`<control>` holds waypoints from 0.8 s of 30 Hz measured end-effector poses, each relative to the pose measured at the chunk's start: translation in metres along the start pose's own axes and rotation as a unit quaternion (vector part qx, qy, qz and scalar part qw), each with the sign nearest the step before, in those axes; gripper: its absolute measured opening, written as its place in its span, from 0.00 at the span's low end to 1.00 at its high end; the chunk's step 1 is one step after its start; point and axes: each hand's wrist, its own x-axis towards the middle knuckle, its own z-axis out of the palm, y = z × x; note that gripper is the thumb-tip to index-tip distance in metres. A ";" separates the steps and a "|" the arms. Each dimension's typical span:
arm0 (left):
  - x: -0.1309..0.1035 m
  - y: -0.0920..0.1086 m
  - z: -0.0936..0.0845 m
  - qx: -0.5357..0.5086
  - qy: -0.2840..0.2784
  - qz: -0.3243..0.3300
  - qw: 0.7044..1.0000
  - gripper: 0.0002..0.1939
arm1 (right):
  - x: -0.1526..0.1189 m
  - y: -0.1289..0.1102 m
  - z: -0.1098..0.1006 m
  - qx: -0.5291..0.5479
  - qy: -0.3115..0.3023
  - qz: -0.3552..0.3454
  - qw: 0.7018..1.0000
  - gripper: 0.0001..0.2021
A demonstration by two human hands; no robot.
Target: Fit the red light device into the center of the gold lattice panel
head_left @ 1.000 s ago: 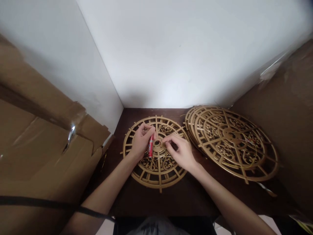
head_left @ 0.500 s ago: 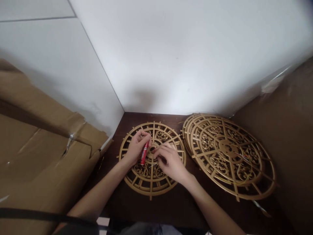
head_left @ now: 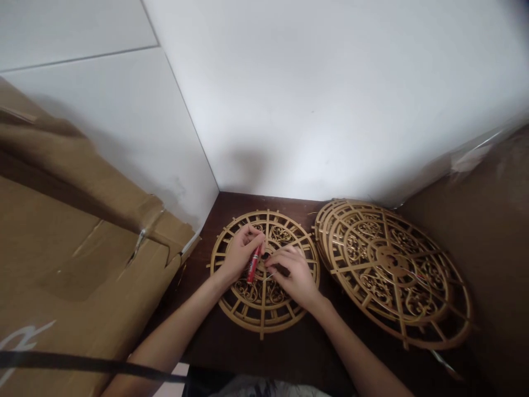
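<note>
A round gold openwork frame [head_left: 262, 329] lies flat on the dark brown table [head_left: 248, 355]. Above its centre-left, my left hand [head_left: 243, 251] is closed round a red tube [head_left: 253, 267], which points down toward me. My right hand [head_left: 294, 273] is over the centre-right of the frame, its thumb and fingers pinched near the hub. A thin pale strand shows by those fingertips, but what they grip is too small to make out.
More gold round frames [head_left: 388, 262] lie stacked and overlapping at the right, with thin wires on top. Cardboard [head_left: 82, 264] stands at the left, and a brown box [head_left: 496, 231] at the right. A white wall [head_left: 314, 99] rises behind.
The whole view has shifted, so the scene sits slightly lower and further right. Both hands remain over the same frame, with the red tube still in my left hand.
</note>
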 end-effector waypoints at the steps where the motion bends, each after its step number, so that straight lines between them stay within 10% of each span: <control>1: 0.000 0.000 0.000 -0.005 -0.005 -0.001 1.000 0.12 | 0.000 0.000 0.000 -0.001 0.004 -0.001 1.000 0.05; 15: 0.004 -0.001 -0.002 -0.018 -0.025 0.010 0.999 0.13 | 0.002 0.003 -0.001 0.067 0.034 0.076 0.994 0.04; 24: 0.004 0.001 -0.004 -0.091 -0.032 0.013 0.995 0.12 | 0.022 0.012 0.001 0.277 0.062 0.195 0.939 0.09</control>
